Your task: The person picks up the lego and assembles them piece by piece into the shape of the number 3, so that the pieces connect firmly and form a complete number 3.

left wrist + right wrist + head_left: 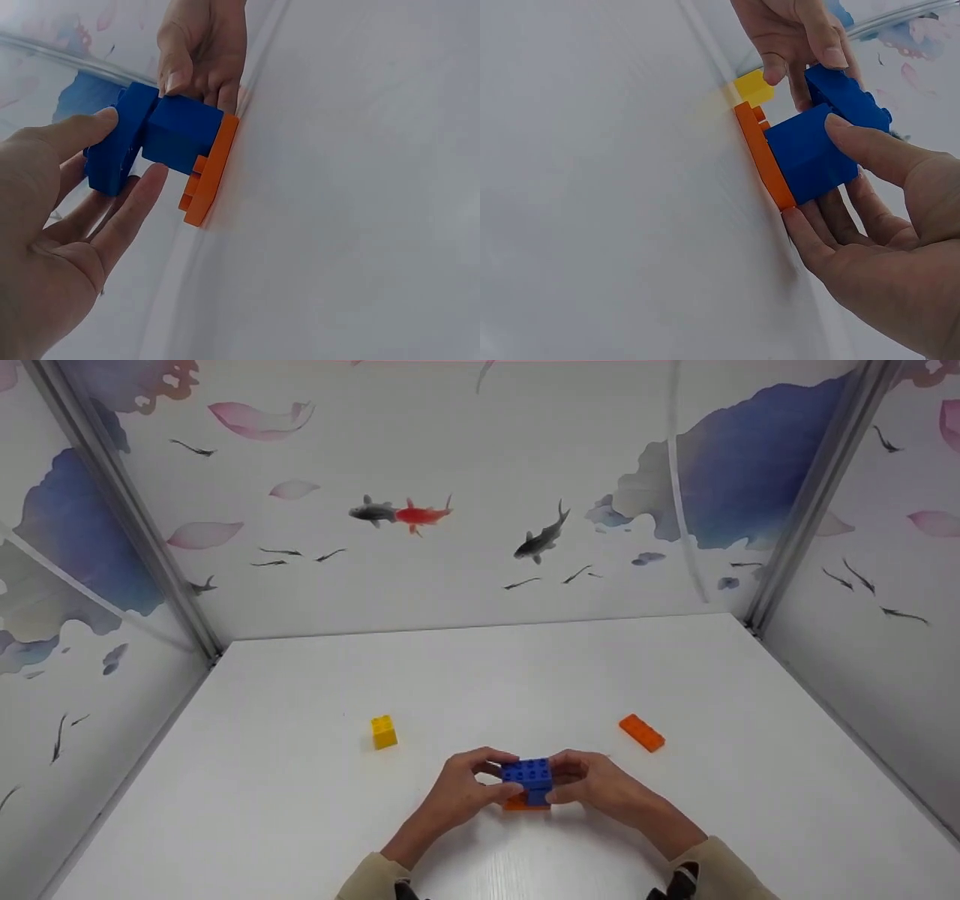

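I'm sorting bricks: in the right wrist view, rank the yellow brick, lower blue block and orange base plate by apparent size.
1. Lower blue block
2. Orange base plate, long, narrow
3. Yellow brick, farther from the camera, so its true size is unsure

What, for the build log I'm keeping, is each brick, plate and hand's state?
Lower orange plate: some studs uncovered
Lower blue block: on one end of lower orange plate
Upper blue brick: overhanging lower blue block, seating unclear
Left hand: pinching upper blue brick
Right hand: gripping lower blue block
Yellow brick: loose, studs up, untouched
Loose orange plate: lying flat, untouched
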`<state>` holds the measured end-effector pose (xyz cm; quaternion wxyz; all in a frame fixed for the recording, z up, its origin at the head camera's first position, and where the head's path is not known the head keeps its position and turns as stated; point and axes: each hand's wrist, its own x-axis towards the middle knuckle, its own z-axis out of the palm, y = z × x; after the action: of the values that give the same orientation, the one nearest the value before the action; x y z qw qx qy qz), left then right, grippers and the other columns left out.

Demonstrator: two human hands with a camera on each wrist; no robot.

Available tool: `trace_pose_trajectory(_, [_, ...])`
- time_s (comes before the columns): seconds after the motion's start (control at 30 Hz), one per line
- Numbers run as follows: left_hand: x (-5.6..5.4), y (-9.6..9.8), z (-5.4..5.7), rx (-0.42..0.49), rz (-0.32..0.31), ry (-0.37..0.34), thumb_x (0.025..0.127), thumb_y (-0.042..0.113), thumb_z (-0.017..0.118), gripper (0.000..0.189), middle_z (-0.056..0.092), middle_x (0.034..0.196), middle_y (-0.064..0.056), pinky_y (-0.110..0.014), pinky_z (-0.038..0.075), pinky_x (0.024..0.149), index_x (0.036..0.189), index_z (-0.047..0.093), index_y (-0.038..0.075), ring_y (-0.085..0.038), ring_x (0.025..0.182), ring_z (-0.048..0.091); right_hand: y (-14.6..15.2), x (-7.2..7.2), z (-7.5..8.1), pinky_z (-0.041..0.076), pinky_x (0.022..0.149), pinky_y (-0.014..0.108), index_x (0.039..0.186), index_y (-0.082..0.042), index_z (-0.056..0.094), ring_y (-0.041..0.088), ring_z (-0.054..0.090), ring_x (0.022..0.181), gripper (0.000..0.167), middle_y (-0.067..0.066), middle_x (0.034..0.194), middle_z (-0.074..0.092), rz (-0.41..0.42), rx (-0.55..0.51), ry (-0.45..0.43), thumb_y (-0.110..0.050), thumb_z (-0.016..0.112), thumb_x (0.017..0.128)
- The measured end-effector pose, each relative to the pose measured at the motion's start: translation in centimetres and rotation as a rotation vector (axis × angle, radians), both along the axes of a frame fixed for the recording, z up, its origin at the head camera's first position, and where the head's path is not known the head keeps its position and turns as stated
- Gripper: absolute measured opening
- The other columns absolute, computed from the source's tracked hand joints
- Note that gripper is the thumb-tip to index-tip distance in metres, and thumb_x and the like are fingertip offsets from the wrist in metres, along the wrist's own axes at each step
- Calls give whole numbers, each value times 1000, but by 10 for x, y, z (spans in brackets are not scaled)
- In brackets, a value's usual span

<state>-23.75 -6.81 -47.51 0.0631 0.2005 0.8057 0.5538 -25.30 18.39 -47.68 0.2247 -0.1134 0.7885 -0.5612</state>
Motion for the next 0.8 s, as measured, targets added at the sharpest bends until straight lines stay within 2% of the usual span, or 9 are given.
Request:
trace_pose_trajectory(0.13, [1, 1, 1, -6, 9, 10, 89, 34, 76, 34, 71, 117, -2, -23, 58, 85, 119, 72, 18, -16, 103, 66, 0, 1, 0, 49, 108, 43, 126, -10, 62, 20, 63, 113, 45, 7, 126, 68, 3, 3, 6, -22, 79, 86])
trace_pose_trajectory(0.33, [2, 1, 3, 47, -6, -43, 90, 27, 76, 34, 69, 118, -8, -22, 58, 69, 121, 72, 14, -18, 99, 63, 2, 2, 0, 50, 107, 40, 126, -10, 62, 20, 63, 114, 47, 7, 127, 68, 15, -23, 7, -22, 80, 85])
trace_pose_trajectory(0.4, [2, 2, 4, 58, -7, -61, 90, 27, 76, 33, 69, 118, -9, -22, 58, 67, 121, 72, 15, -18, 97, 63, 2, 1, 0, 51, 106, 39, 126, -9, 62, 20, 64, 115, 47, 8, 127, 68, 16, -31, 6, -22, 80, 84])
trace_pose_trajectory(0.53, [2, 2, 6, 67, -11, -77, 89, 27, 76, 32, 69, 118, -8, -25, 58, 68, 120, 73, 16, -18, 96, 63, 2, 1, -1, 51, 106, 39, 126, -9, 62, 20, 64, 116, 48, 8, 127, 68, 10, -37, 0, -21, 81, 83])
trace_pose_trajectory(0.7, [3, 1, 7, 77, -25, -79, 90, 26, 75, 30, 68, 121, -10, -35, 61, 75, 118, 73, 14, -20, 98, 64, 2, 0, -1, 51, 107, 39, 126, -8, 62, 20, 64, 116, 48, 8, 127, 68, 10, -32, -2, -21, 81, 84])
trace_pose_trajectory(0.8, [2, 2, 7, 71, -34, -78, 91, 25, 74, 31, 66, 123, -10, -35, 61, 75, 119, 71, 13, -20, 99, 64, 2, 0, -1, 51, 107, 40, 126, -9, 62, 21, 63, 115, 47, 9, 127, 68, 9, -27, 3, -21, 80, 85])
